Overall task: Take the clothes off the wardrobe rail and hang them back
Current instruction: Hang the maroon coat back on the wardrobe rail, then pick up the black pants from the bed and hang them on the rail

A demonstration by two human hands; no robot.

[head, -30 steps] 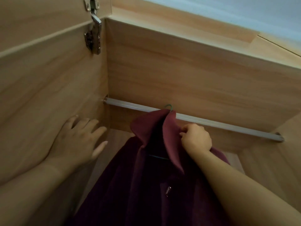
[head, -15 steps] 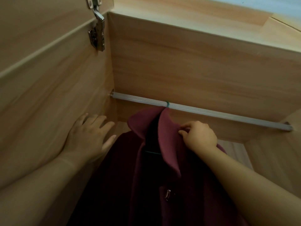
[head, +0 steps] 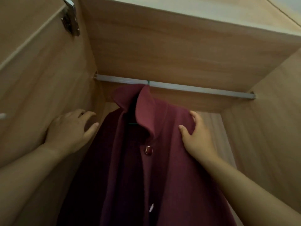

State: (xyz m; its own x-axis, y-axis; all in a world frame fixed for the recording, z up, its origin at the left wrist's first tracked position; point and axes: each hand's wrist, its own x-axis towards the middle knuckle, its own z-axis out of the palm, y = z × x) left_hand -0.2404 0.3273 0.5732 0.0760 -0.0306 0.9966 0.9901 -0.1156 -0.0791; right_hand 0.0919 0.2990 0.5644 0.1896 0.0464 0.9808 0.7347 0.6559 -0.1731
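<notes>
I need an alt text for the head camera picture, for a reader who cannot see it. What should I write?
A dark red coat hangs from a green hanger on the wardrobe rail. The right hand rests open on its shoulder, and the left hand lies flat on the wooden side panel.

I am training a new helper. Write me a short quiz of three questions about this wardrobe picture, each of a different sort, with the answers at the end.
1. True or false: the dark red button-front coat hangs on the silver metal rail by a green hanger hook.
2. The person's left hand lies flat against: A) the rail; B) the light wooden side wall of the wardrobe; C) the coat's button.
3. Fill in: the right hand rests on the coat's ____.
Key: 1 true; 2 B; 3 shoulder.
</notes>
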